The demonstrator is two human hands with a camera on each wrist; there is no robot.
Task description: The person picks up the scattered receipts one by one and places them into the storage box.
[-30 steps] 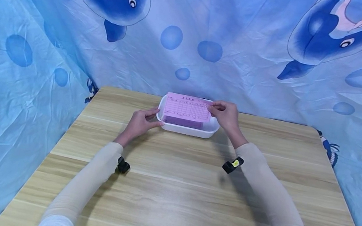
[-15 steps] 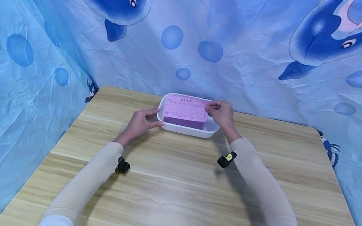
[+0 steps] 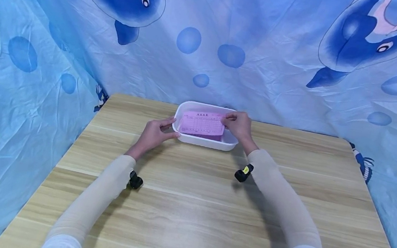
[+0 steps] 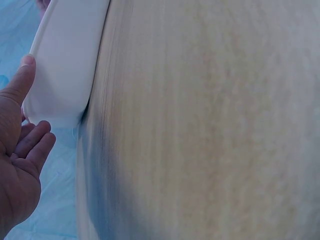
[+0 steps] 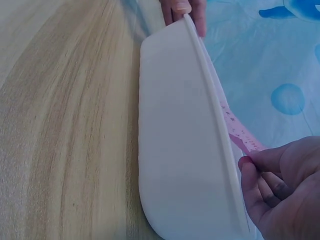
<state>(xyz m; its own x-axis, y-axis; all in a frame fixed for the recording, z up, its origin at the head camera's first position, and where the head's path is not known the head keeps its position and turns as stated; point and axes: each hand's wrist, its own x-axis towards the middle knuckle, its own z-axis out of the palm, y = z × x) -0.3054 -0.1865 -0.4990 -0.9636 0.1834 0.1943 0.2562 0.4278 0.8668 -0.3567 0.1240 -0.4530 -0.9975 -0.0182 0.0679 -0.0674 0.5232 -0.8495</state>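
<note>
A white plastic tray (image 3: 206, 143) stands near the back of the table. At its left end my left hand (image 3: 152, 135) grips the rim, thumb at the front corner and fingers along the side; the left wrist view shows the thumb on the tray wall (image 4: 67, 60). My right hand (image 3: 239, 126) pinches the right edge of a pink printed form slip (image 3: 202, 123) between thumb and forefinger. The slip lies tilted inside the tray, over a darker pink strip (image 3: 209, 137). In the right wrist view only a bit of the slip (image 5: 239, 129) shows above the rim.
The wooden table (image 3: 187, 207) stretches in front of the tray. Close behind the tray hangs a blue curtain (image 3: 283, 89) printed with dolphins and bubbles, and it also runs along both sides. Each forearm wears a small black camera (image 3: 135, 180) at the wrist.
My right hand has moved left and slightly down with the pink slip, which has sunk from above the tray's back rim to inside the tray. The left hand has stayed on the rim.
</note>
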